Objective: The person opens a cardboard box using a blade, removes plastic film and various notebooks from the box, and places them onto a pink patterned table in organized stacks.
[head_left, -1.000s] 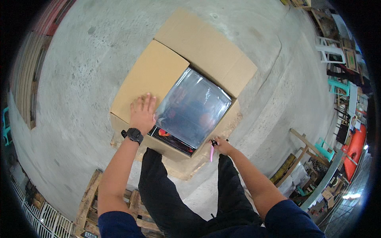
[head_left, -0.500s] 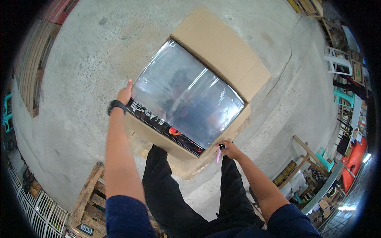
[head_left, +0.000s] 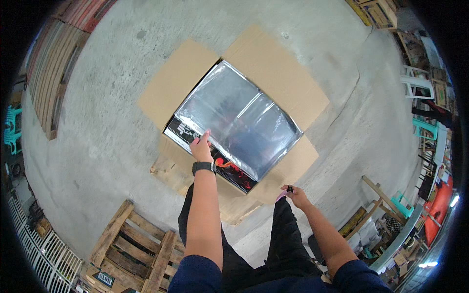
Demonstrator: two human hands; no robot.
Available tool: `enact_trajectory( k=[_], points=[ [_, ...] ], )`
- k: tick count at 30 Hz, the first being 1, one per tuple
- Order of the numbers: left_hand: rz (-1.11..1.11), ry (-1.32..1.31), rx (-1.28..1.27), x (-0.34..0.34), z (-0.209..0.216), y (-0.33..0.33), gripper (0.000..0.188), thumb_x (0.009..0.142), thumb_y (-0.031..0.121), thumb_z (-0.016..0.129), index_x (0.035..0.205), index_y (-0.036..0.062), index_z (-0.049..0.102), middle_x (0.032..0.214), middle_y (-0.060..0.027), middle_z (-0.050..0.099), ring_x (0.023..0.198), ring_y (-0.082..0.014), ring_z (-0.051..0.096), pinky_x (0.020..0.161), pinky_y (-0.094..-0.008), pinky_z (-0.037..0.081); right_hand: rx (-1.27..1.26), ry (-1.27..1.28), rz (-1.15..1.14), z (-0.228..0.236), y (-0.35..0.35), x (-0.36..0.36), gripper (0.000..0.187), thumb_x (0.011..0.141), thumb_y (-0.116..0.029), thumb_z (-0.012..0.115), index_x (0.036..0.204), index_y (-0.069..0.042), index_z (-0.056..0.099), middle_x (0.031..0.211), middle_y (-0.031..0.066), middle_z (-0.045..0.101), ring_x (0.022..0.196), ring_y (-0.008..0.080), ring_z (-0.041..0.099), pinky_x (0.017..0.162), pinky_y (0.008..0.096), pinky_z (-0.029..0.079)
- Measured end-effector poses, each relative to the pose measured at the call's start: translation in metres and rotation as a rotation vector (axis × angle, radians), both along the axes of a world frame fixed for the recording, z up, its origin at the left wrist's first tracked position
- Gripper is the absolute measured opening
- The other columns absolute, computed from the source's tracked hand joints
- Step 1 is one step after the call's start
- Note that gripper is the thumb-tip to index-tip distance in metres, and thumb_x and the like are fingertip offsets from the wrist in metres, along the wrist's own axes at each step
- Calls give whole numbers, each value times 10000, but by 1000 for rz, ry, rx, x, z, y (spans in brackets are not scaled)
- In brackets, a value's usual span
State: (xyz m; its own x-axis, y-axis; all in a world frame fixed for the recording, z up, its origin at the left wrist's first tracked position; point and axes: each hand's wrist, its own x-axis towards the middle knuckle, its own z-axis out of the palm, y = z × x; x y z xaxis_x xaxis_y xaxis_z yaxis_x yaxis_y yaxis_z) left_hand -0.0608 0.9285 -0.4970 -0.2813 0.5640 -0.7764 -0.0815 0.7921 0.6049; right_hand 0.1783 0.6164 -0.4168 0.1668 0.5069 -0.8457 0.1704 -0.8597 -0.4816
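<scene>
With fingers [head_left: 206,134] over the near long side of a silvery wrapped bundle [head_left: 242,117]

Had a wooden pallet [head_left: 160,259] at near left, and dark trousers [head_left: 281,229] close to the work. Slightly farther, at right, held a small pink-handled tool [head_left: 280,196] in the right hand [head_left: 297,197], with fingers narrowed around its black part, just beside the right flap [head_left: 293,161]. Saw a flat cardboard sheet [head_left: 239,215] under the open box [head_left: 177,150].

Had the left hand [head_left: 201,150], with a black watch [head_left: 203,167] at the wrist, across the box's near side; could not tell whether pinching the wrap or only resting on it. Found the bundle inside the box, far and right of the left fingers, far and left of the right ones, with the left hand nearer. Traced its long axis from far left to near right, pointing by its near-right short end toward the right flap and right hand. Noted a black-and-red printed surface [head_left: 236,175] along its near side.

Beyond, saw the left flap [head_left: 178,78] and far flap [head_left: 278,75] folded outward over concrete floor [head_left: 112,112], with stacked boards [head_left: 53,88] at far left and a white stool [head_left: 417,83] at far right.
</scene>
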Motion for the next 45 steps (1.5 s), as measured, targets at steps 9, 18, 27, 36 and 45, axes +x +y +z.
enact_trajectory(
  k=[9, 18, 27, 36, 45],
  points=[
    [-438, 402, 533, 59, 106, -20, 314, 735, 80, 594, 993, -78, 513, 902, -231, 602, 844, -379, 572, 748, -374, 446, 16, -21, -129, 77, -24, 14, 210, 808, 1, 489, 991, -13, 591, 944, 69, 624, 904, 149, 563, 826, 280, 417],
    [-81, 210, 679, -32, 385, -151, 179, 817, 160, 583, 855, -14, 593, 771, -24, 586, 709, -89, 515, 641, -256, 416, 335, 83, 16, 171, -19, 87, 186, 731, -80, 516, 873, -39, 629, 683, 37, 602, 555, 97, 528, 474, 238, 411],
    [337, 15, 962, -100, 587, -479, 163, 773, 69, 555, 896, -5, 632, 857, -73, 635, 783, -142, 579, 713, -261, 444, 328, 1245, 327, 379, 36, -57, 505, 677, -152, 521, 1156, 6, 484, 1052, 171, 558, 762, 187, 571, 635, 262, 448],
    [700, 200, 1100, -49, 655, -746, 166, 813, 133, 584, 907, -4, 595, 818, -18, 594, 799, -89, 525, 718, -233, 408, 54, 1346, 880, 440, -150, -225, 421, 730, -86, 563, 1131, -28, 450, 1035, 104, 531, 962, 234, 521, 829, 372, 433],
    [1568, 913, 373, -34, 526, -1146, 665, 778, 288, 625, 1278, -16, 310, 1225, -212, 428, 962, -269, 537, 829, -345, 436, -6, 1300, 1687, 460, -510, -405, 440, 690, 19, 558, 1115, 1, 443, 867, 58, 511, 593, 105, 495, 504, 223, 426]
  ],
)
